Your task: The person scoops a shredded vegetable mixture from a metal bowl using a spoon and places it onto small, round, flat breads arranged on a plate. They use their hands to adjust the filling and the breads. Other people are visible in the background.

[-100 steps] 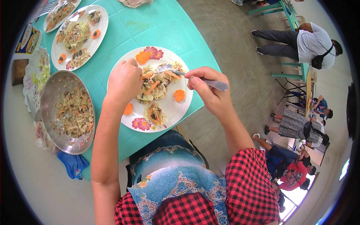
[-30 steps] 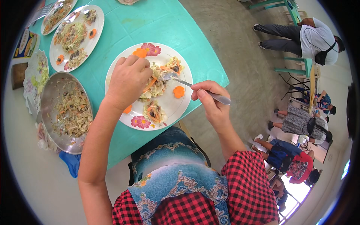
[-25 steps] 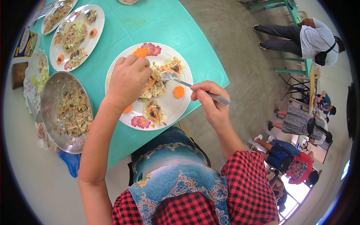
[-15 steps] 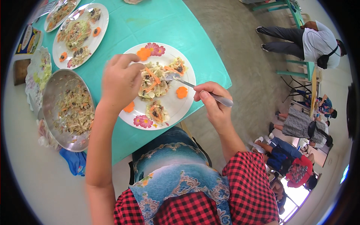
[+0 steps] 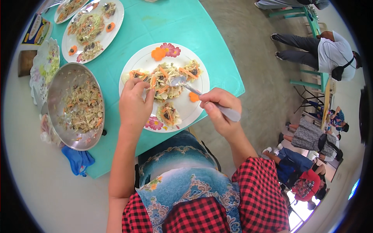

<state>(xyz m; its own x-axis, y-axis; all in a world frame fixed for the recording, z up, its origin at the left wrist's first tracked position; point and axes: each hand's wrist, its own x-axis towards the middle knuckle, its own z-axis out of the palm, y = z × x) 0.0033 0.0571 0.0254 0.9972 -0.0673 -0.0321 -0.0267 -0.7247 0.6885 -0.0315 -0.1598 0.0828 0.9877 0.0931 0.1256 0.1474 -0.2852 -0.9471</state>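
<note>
My right hand (image 5: pixel 223 110) grips the handle of a metal spoon (image 5: pixel 199 93), its bowl resting in the central mound of shredded salad (image 5: pixel 166 82). My left hand (image 5: pixel 134 103) is beside that mound, finger and thumb drawn close together at its left edge. What they hold, if anything, is too small to make out. Both hands are over a white plate (image 5: pixel 194 118) with pink flowers on its rim. Smaller salad heaps surround the central one. Flower-cut carrot slices, one orange slice (image 5: pixel 158 54) at the top, lie on the plate.
To the left stands a metal bowl (image 5: pixel 56 112) of mixed salad. Another filled plate (image 5: pixel 116 37) lies beyond it on the turquoise table (image 5: pixel 171 23). A blue cloth (image 5: pixel 77 159) hangs by the near left edge. People and green tables are off to the right.
My left hand has come down from above the plate to the left edge of the central mound. A salad heap now shows at the plate's left. The spoon remains in my right hand.
</note>
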